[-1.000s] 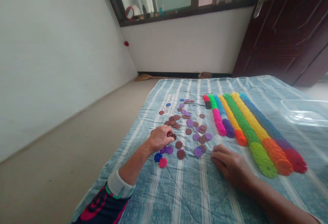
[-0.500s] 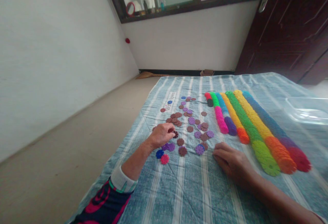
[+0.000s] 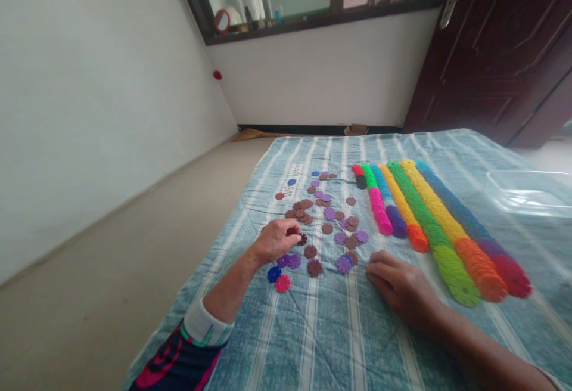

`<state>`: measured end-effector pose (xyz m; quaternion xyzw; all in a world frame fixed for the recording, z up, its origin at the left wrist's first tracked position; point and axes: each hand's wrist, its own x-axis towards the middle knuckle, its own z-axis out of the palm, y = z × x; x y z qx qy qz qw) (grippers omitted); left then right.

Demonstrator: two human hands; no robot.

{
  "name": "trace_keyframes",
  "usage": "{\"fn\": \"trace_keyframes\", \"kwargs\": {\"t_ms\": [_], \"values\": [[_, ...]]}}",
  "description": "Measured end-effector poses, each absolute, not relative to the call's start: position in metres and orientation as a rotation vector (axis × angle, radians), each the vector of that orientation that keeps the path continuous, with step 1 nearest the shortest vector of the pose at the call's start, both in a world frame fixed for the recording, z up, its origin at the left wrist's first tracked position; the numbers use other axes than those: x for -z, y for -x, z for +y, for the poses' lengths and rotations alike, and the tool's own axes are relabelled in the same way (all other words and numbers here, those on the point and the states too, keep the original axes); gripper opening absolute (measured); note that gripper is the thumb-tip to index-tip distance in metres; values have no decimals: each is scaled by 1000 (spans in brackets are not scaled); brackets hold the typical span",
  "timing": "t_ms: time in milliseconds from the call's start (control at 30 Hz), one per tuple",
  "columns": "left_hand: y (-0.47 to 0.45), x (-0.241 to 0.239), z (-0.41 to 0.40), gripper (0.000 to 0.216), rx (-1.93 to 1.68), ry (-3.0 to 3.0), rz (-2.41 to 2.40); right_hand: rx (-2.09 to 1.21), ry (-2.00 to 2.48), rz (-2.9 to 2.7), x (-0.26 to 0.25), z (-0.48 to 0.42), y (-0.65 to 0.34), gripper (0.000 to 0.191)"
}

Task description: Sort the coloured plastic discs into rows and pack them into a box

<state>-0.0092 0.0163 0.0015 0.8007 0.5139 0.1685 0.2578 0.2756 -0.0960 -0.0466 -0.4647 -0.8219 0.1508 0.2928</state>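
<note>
Loose brown and purple toothed plastic discs (image 3: pixel 328 224) lie scattered over a blue striped quilt (image 3: pixel 322 331). My left hand (image 3: pixel 274 241) is curled among them and pinches a small stack of dark brown discs (image 3: pixel 302 239) at its fingertips. A blue disc (image 3: pixel 273 274) and a pink disc (image 3: pixel 282 284) lie just below that hand. My right hand (image 3: pixel 395 284) rests flat on the quilt with its fingers stretched toward a purple disc (image 3: pixel 344 264). Long rods of stacked discs (image 3: pixel 429 224) in pink, purple, orange, green, yellow and blue lie side by side to the right.
A clear plastic box (image 3: pixel 531 194) sits on the quilt at the far right. Bare beige floor (image 3: pixel 111 248) runs along the quilt's left edge up to a white wall. A dark wooden door (image 3: pixel 500 51) stands at the back right, and a window ledge holds small items.
My left hand has stayed over the scattered discs, pinching the brown stack at its fingertips. My right hand has kept still. The view shifted slightly.
</note>
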Motion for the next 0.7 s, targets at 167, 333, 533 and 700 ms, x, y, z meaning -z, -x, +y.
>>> {"fn": "trace_keyframes", "kwargs": {"t_ms": [167,333,533,700], "values": [[8,-5,15,9,-466,-2138,1395,-411,1241,-2175,46,-96,-275,26],[8,-8,16,11,-442,-2127,1402,-414,1240,-2180,47,-95,-274,25],[10,-9,18,12,-430,-2124,1385,-420,1254,-2162,49,-94,-273,24],[11,-9,19,13,-417,-2135,1388,-398,1262,-2164,50,-92,-272,24]]}}
